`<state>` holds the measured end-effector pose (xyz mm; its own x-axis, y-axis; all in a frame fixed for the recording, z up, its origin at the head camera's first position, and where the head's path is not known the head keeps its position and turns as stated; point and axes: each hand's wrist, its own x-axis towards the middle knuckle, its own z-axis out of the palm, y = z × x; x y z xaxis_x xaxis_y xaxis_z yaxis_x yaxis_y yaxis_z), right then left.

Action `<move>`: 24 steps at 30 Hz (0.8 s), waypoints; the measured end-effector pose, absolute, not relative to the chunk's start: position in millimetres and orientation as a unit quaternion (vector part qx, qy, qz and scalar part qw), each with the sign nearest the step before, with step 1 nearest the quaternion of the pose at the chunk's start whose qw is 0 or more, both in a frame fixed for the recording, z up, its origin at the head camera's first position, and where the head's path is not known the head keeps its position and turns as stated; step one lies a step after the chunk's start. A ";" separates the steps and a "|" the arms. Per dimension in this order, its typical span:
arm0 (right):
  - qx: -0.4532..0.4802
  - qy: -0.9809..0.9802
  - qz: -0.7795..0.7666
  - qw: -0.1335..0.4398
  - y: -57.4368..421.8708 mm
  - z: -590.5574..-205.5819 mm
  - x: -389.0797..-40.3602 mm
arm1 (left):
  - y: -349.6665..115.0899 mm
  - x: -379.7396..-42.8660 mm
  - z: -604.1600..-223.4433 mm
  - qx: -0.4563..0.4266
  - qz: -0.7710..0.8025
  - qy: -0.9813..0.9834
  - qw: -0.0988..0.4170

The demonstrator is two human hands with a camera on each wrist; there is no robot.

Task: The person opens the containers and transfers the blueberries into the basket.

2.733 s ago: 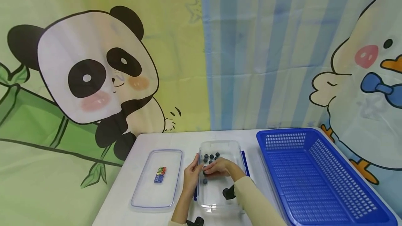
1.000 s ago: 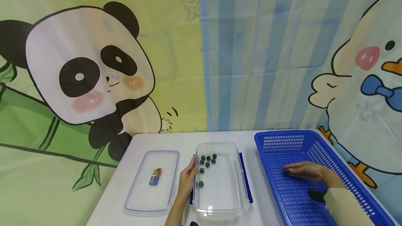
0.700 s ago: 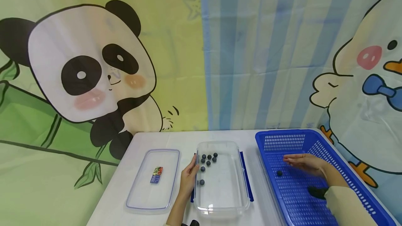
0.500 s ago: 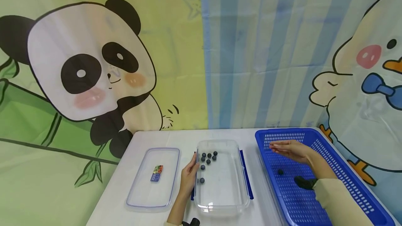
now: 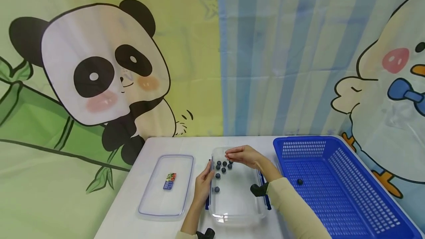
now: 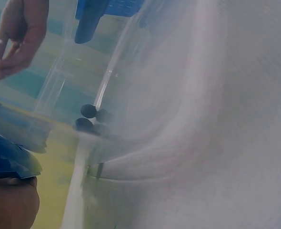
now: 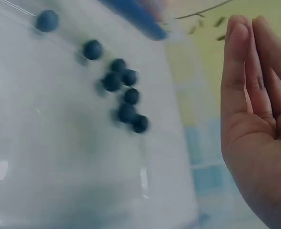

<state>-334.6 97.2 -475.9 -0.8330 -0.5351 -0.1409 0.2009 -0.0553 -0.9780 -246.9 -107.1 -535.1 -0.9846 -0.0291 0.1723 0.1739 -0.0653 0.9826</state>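
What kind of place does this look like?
Probably a decorated indoor play or filming corner, though I can't be sure: there's a cartoon-printed backdrop behind a white table, with a clear container of small dark balls.

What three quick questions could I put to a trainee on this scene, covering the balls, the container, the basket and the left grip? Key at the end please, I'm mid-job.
1. How many dark blue balls lie in the clear container?

2. True or false: the blue perforated basket holds one visible ball, nearer the basket's left wall than its right.

3. What is the person's left grip on?
A) the flat lid
B) the clear container
C) the basket's rim

Key:
1. Eight.
2. True.
3. B, at the container's left long side.
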 end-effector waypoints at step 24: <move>0.049 0.682 -0.692 0.233 44.2 -546.2 -317.7 | -108.8 -260.4 -563.4 -0.062 -0.732 -0.672 0.086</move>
<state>-317.7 44.2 -546.2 -0.8866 -0.2564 -0.3849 0.3888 0.0377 -0.9206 -260.4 -108.8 -563.4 -0.9773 -0.0427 0.2074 0.2103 -0.0806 0.9743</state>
